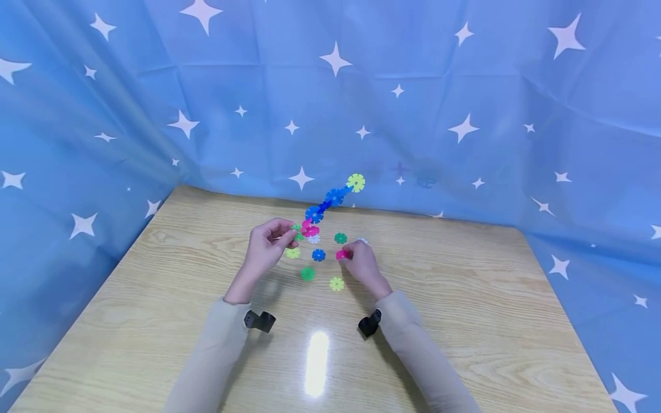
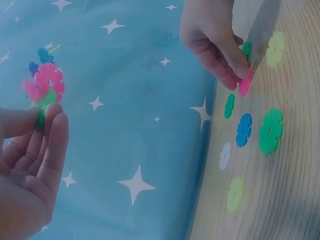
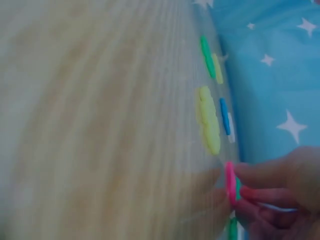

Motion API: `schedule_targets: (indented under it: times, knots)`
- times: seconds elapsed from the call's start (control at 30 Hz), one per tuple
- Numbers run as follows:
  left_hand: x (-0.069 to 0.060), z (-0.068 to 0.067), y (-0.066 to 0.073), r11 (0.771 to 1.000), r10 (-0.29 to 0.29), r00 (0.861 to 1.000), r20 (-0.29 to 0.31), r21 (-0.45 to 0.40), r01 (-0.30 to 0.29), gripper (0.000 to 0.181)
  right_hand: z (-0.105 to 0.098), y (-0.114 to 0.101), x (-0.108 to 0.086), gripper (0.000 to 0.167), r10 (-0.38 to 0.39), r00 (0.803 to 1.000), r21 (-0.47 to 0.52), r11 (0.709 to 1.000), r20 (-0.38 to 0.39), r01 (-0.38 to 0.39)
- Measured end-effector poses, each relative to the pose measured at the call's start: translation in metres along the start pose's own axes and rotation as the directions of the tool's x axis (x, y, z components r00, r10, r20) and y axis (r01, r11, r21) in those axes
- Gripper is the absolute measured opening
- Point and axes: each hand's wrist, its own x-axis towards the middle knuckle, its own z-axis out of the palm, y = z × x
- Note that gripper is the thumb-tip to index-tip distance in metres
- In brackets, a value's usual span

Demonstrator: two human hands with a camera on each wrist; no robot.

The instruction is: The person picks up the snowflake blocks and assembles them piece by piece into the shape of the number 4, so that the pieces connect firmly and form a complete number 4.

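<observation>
Above the wood-grain table (image 1: 506, 298), the left hand (image 1: 264, 248) pinches the disc chain (image 1: 324, 206), which slants toward two o'clock, while at that hand's three o'clock the right hand (image 1: 364, 266) pinches a pink disc (image 1: 339, 254), probably best held rimwise, one notch free.

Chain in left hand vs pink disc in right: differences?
Build: the chain has several linked pieces; the pink disc is single. Colour: the chain mixes green, pink, blue and yellow; the pink disc is all pink. Pose: the left hand holds the chain up; the right hand pinches the pink disc low, near the table. Shared: both show pink.
</observation>
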Motion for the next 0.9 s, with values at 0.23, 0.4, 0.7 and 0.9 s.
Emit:
schedule_targets:
  times: [0.23,0.4,0.7,0.9]
  knots:
    - [0.001,0.0,0.001,1.0,-0.002,1.0,-0.011,0.007,0.002,0.01,-0.004,-0.006,0.017,0.012,0.088,0.991,-0.09,0.993,0.105,-0.079]
    - [0.002,0.001,0.001,1.0,0.008,1.0,-0.013,0.008,-0.008,0.01,-0.007,-0.007,0.021,0.016,0.15,0.975,-0.069,0.988,0.162,-0.14]
    - [0.001,0.0,0.002,1.0,0.011,1.0,-0.02,-0.012,-0.011,0.01,-0.016,-0.006,-0.003,0.008,0.04,0.999,0.304,0.952,-0.002,-0.038]
    - [0.001,0.0,-0.001,1.0,0.011,1.0,-0.005,-0.028,-0.011,0.01,-0.03,-0.024,-0.016,0.012,0.021,0.996,0.549,0.835,-0.085,0.029]
